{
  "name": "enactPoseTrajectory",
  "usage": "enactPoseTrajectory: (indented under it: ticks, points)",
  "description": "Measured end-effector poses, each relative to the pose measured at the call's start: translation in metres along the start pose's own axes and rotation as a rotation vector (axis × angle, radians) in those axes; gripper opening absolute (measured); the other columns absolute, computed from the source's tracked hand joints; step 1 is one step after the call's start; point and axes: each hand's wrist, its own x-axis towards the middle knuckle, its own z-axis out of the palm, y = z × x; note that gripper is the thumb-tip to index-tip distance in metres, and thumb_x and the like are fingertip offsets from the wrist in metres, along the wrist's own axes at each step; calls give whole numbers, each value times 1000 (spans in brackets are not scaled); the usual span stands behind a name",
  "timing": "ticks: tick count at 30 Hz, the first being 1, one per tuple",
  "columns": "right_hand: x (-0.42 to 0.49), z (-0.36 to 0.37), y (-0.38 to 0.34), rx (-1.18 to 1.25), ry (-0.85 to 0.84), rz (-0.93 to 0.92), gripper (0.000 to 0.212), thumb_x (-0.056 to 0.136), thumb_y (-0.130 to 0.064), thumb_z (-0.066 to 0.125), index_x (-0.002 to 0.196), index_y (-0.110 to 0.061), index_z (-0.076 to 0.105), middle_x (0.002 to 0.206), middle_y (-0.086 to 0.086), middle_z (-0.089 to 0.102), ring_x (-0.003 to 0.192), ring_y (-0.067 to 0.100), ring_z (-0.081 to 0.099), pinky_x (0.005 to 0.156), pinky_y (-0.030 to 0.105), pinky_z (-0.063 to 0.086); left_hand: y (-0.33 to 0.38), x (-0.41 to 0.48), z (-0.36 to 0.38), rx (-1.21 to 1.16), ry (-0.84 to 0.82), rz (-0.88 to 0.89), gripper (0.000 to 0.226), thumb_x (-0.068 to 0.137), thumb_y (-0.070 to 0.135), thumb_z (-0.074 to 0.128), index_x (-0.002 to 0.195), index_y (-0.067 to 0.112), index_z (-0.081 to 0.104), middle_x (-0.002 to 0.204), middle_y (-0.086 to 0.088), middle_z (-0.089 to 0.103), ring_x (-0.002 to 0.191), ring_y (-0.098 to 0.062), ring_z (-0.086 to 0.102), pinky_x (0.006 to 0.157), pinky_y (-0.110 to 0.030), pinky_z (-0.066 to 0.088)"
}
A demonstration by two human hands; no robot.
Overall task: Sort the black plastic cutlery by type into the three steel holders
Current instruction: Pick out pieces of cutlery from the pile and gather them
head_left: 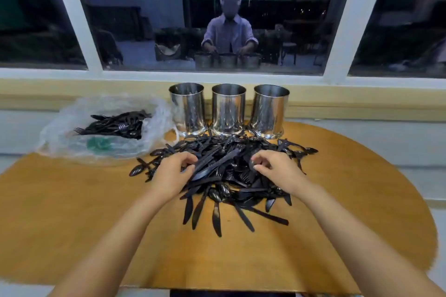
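Both forearms are bare from the lower frame edge to the wrists, and the left hand (169, 176) and right hand (278, 171) are bare as well. The window reflection (229, 31) shows the person wearing a pale lilac-blue collared shirt (237, 31) with sleeves rolled to about the elbows.

Perhaps a canteen: wooden table (72, 224) by a window (289, 19) (chairs (289, 47) reflected dimly).
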Motion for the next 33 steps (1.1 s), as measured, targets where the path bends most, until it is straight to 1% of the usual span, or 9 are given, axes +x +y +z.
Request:
enactPoseTrajectory:
  ticks: [4, 8, 10, 17, 21, 24, 27, 30, 33]
  points:
    - [20, 10, -6, -65, -29, -33, 27, 97, -23, 57, 124, -24, 59, 113, -9, 60, 98, 7, 54, 84, 27, 48, -10, 14, 12, -36, -25, -54, 18, 93, 11, 63, 110, 17, 68, 99, 7, 65, 97, -10, 61, 92, -30, 51]
    - [58, 30, -2, -135, -79, -128, 34, 98, -23, 55, 132, -27, 55, 133, -10, 51, 122, 13, 43, 97, 35, 47, -22, 52, 32, 18, -67, -76, 24, 91, 17, 68, 115, 19, 66, 111, 5, 65, 107, -14, 60, 97, -32, 49]
    - [75, 38, 2, -206, -131, -170, 37, 99, -23, 52, 136, -27, 52, 136, -9, 49, 123, 15, 38, 96, 34, 46, -29, 69, 40, 84, -114, -96, 30, 90, 22, 69, 119, 20, 63, 113, 5, 63, 107, -15, 58, 94, -33, 50]
    - [102, 49, 13, -391, -128, -282, 26, 96, -30, 56, 121, -26, 62, 121, -10, 60, 109, 15, 47, 87, 27, 40, -43, 90, 54, 103, -164, -110, 27, 89, 16, 71, 115, 20, 64, 100, 6, 53, 88, -18, 56, 81, -32, 48]
    - [99, 41, 18, -417, -76, -238, 14, 94, -33, 59, 105, -24, 61, 106, -9, 60, 100, 15, 47, 78, 27, 36, -43, 91, 57, 124, -169, -96, 23, 91, 16, 68, 113, 20, 66, 96, 6, 53, 79, -16, 50, 78, -32, 47]
    - [90, 30, 25, -433, -18, -155, 11, 94, -33, 59, 99, -23, 60, 97, -10, 58, 96, 14, 47, 72, 26, 31, -38, 92, 58, 190, -183, -115, 13, 93, 22, 64, 107, 22, 65, 96, 4, 49, 85, -17, 52, 76, -35, 49]
    - [76, 21, 36, -362, 49, -17, 8, 93, -30, 61, 92, -23, 58, 89, -11, 58, 93, 14, 51, 67, 28, 37, -32, 93, 60, 201, -134, -164, 3, 92, 30, 66, 94, 29, 67, 97, 5, 55, 100, -22, 57, 83, -41, 48]
    - [65, 18, 43, -116, 119, 148, 9, 90, -29, 67, 86, -25, 59, 83, -13, 61, 79, 10, 55, 64, 31, 48, -27, 98, 59, 149, 1, -241, 2, 86, 35, 73, 85, 37, 72, 105, 10, 67, 112, -24, 54, 91, -49, 38]
    - [64, 20, 39, 242, 169, 290, 9, 87, -22, 70, 82, -19, 63, 80, -7, 62, 70, 7, 54, 62, 16, 45, -19, 107, 50, -70, 106, -235, 3, 84, 33, 75, 87, 32, 76, 104, 11, 70, 103, -17, 59, 95, -48, 44]
